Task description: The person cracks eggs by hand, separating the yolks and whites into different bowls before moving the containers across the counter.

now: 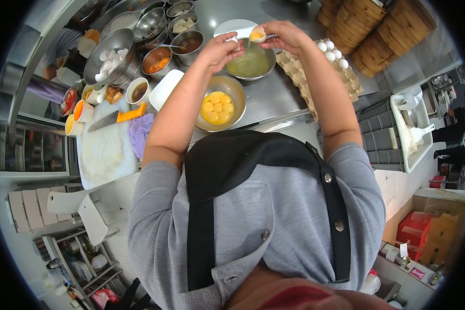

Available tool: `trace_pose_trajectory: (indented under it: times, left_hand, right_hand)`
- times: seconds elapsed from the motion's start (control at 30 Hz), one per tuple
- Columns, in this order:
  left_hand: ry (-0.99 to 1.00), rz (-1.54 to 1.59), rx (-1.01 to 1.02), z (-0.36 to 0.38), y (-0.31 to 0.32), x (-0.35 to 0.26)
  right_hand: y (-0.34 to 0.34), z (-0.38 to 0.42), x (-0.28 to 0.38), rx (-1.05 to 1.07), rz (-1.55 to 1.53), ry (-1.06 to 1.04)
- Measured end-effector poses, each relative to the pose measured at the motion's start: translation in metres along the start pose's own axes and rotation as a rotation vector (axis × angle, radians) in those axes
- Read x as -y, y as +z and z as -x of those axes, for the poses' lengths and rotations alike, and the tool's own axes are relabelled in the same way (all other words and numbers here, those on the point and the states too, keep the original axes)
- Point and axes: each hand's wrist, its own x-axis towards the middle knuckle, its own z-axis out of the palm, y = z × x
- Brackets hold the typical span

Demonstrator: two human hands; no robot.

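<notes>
Egg separating fills the middle of the steel surface (274, 98). Right hand (283, 35) holds 1 eggshell half (258, 34) with a yolk sitting in it, fingers curled narrowly round the shell. Left hand (221, 49) is just beside it, fingers pinched close together on what looks like the other shell piece — too small to tell for certain. Both hands hover over a steel bowl of egg white (250, 63), which stands toward the far edge of the surface.

Nearer the front edge, just beside that bowl, a second steel bowl of yolks (219, 106) holds several whole yolks. A cardboard egg tray (315, 85) lies along the right side, touching or nearly touching the bowl of white, with 5 or so white eggs (333, 51) left at its far end. Bamboo steamers (369, 26) stand stacked in the far right corner.

On the left, a white cutting board (106, 150) reaches the front edge and carries a knife with an orange handle (118, 118) and a purple cloth (139, 134). Beyond it stand small sauce cups and more steel bowls — 1 big bowl of empty shells (110, 59).
</notes>
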Motion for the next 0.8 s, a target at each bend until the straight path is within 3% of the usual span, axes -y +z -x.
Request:
trace_pose_trajectory:
  times: [0.8]
  left_hand:
    - [0.013,0.032,0.006,0.007,-0.007,0.0]
  right_hand:
    - [0.003,-0.008,-0.02,0.035,-0.07,0.011]
